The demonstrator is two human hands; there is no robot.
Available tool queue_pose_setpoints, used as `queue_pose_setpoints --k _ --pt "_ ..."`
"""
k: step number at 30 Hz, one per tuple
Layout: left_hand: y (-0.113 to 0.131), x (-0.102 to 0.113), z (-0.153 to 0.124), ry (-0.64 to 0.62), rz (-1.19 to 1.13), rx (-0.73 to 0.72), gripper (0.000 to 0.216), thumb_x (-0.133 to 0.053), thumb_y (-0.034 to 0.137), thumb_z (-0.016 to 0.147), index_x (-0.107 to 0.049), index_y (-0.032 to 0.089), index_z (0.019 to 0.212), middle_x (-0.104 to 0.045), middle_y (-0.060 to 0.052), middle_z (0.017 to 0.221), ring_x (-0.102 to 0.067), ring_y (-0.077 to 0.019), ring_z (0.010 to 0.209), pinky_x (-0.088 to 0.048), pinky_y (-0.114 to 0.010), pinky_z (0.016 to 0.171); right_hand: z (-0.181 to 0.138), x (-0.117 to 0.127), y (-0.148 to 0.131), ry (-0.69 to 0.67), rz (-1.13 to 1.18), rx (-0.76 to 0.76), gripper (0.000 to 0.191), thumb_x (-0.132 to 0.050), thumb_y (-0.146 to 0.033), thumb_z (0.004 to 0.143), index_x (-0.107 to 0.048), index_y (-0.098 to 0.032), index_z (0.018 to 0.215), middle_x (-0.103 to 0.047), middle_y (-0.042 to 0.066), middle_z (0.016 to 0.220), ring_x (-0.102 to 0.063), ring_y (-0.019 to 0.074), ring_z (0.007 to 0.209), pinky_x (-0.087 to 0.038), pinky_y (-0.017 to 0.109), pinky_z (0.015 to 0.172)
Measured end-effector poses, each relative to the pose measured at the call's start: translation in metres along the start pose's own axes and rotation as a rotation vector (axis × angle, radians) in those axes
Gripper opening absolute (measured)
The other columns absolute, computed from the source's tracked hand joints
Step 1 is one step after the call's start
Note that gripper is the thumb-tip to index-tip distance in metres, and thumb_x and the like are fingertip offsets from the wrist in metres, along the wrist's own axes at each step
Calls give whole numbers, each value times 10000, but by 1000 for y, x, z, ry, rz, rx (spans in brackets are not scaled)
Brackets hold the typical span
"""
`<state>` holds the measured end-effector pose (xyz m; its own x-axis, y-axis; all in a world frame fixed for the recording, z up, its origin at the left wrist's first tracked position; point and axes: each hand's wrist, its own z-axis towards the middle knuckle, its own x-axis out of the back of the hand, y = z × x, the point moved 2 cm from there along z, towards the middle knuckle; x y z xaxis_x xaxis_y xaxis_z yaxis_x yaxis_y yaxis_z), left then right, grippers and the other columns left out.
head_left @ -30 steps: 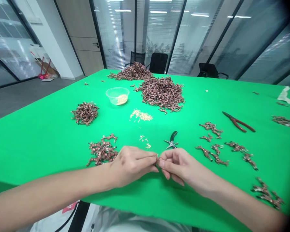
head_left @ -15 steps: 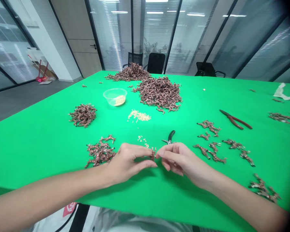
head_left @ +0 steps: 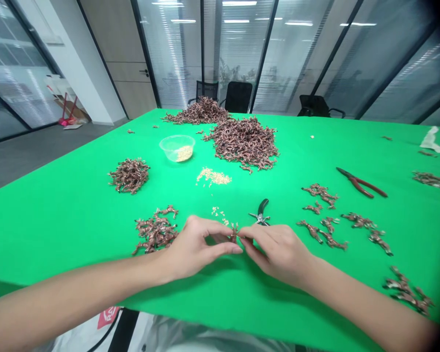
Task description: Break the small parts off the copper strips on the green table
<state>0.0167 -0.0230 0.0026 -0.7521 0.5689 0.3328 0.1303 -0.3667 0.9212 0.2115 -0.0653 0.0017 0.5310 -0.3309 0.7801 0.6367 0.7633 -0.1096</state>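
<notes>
My left hand [head_left: 198,247] and my right hand [head_left: 278,252] meet over the green table [head_left: 66,210], near its front edge. Both pinch one small brown figure-shaped piece [head_left: 234,232] between thumb and fingertips. The piece stands up a little between the two hands. A small pile of the same brown pieces [head_left: 154,231] lies just left of my left hand. Black-handled small pliers [head_left: 260,213] rest right behind my right hand. A few tiny gold bits [head_left: 219,213] are scattered behind the fingertips.
A big heap of brown pieces [head_left: 245,141] and a second heap [head_left: 200,111] lie at the back. A clear bowl [head_left: 177,147] holds gold bits; more gold bits [head_left: 213,177] lie loose. Red-handled pliers [head_left: 361,183] and scattered brown pieces [head_left: 330,227] are at the right. Another pile [head_left: 129,174] sits left.
Both hands stayed pinched together at the same spot. My right hand rolled its back upward and its fingers closed flatter over the piece, which now shows between the fingertips.
</notes>
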Motion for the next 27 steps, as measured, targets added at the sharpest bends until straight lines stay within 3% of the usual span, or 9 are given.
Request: queue_pose_setpoints --k 5,8,12,16,20,23,25,27 --pt "1 0 0 -8 4 -6 227 -782 327 817 -778 132 933 -783 -47 834 -727 -157 736 -564 -222 709 -2 -3 0 13 46 -27 97 -492 -133 1008 -581 -152 1043 -745 52 836 -682 148 640 -424 261 566" --pt "3 1 0 -14 86 -94 204 -755 316 846 -768 132 933 -772 -43 819 -716 -147 720 -556 -213 681 -2 -3 -3 -46 138 -138 105 -473 -139 1007 -572 -166 1029 -739 62 845 -668 156 646 -414 265 577" --pt "2 0 -1 -21 319 -353 171 -687 276 907 -754 131 971 -771 -73 878 -717 -148 755 -561 -221 692 2 1 -8 -186 440 -449 141 -474 -208 999 -550 -198 880 -636 18 694 -547 138 565 -360 266 547" --pt "-1 0 -2 142 539 -686 167 -695 270 903 -722 127 985 -790 -110 950 -756 -163 772 -587 -220 663 7 3 -11 -303 933 -848 205 -591 -355 949 -557 -192 830 -565 -22 614 -438 103 499 -298 234 471" --pt "-2 -1 -3 143 690 -849 164 -703 212 894 -687 121 1030 -787 -105 1045 -769 -169 825 -603 -235 676 7 3 -10 -443 1368 -1145 343 -720 -464 823 -591 -150 771 -539 -41 580 -295 40 416 -188 195 395" --pt "1 -1 -4 138 645 -822 165 -705 225 894 -696 124 1025 -787 -104 1040 -766 -168 825 -600 -229 694 9 5 -7 -461 1412 -1187 363 -741 -473 791 -608 -139 743 -536 -39 563 -286 32 409 -167 188 386" --pt "2 0 -3 119 533 -657 167 -700 261 900 -718 122 991 -792 -95 963 -752 -155 768 -582 -211 669 9 7 -4 -430 1302 -1143 351 -708 -481 821 -630 -141 775 -555 -30 565 -310 42 400 -187 196 382" --pt "1 0 -1 31 421 -361 185 -689 299 907 -744 128 951 -783 -58 852 -712 -130 684 -552 -197 627 8 8 0 -340 1099 -1053 322 -650 -467 873 -648 -146 843 -584 -14 587 -381 66 417 -254 208 398"
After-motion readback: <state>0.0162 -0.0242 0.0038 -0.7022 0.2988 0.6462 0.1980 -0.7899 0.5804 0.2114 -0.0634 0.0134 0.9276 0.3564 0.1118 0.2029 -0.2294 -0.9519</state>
